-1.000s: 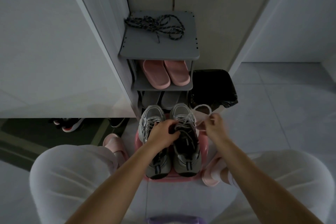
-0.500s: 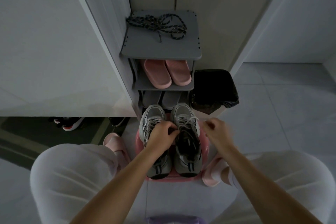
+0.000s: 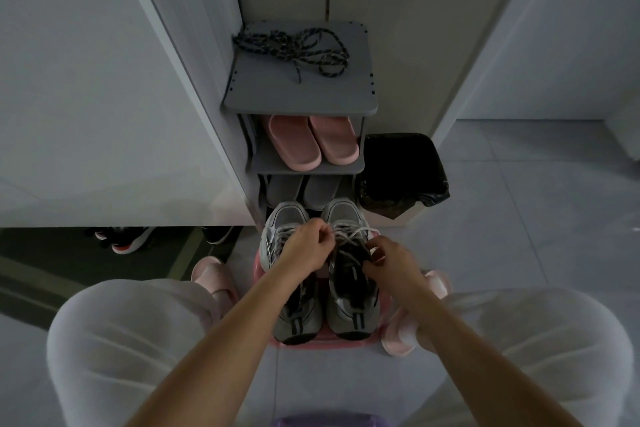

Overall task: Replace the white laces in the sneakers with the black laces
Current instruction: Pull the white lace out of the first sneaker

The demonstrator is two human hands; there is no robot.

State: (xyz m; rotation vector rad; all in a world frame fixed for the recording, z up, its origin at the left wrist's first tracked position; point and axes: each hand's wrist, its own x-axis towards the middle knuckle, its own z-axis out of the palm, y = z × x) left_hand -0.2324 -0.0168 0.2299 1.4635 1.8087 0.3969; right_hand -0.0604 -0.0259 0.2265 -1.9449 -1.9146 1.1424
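Two grey sneakers stand side by side on a pink stool (image 3: 381, 336) between my knees. The left sneaker (image 3: 282, 222) keeps its white laces. Over the right sneaker (image 3: 349, 308), my left hand (image 3: 304, 248) pinches the white lace (image 3: 349, 236) near the top eyelets. My right hand (image 3: 389, 262) grips the sneaker's tongue and right side, fingers curled into the opening. The black laces (image 3: 294, 45), dark and speckled, lie in a loose tangle on top of the grey shoe rack (image 3: 301, 97), far beyond both hands.
Pink slippers (image 3: 311, 140) and grey slippers (image 3: 301, 189) fill the rack's lower shelves. A bin with a black bag (image 3: 401, 170) stands right of the rack. Dark shoes (image 3: 128, 239) sit under the white cabinet at left. Pink slippers are on my feet.
My right hand let go of the raised lace loop and dropped onto the right sneaker's opening. My left hand shifted right, from the left sneaker's side to the lace at the right sneaker's eyelets.
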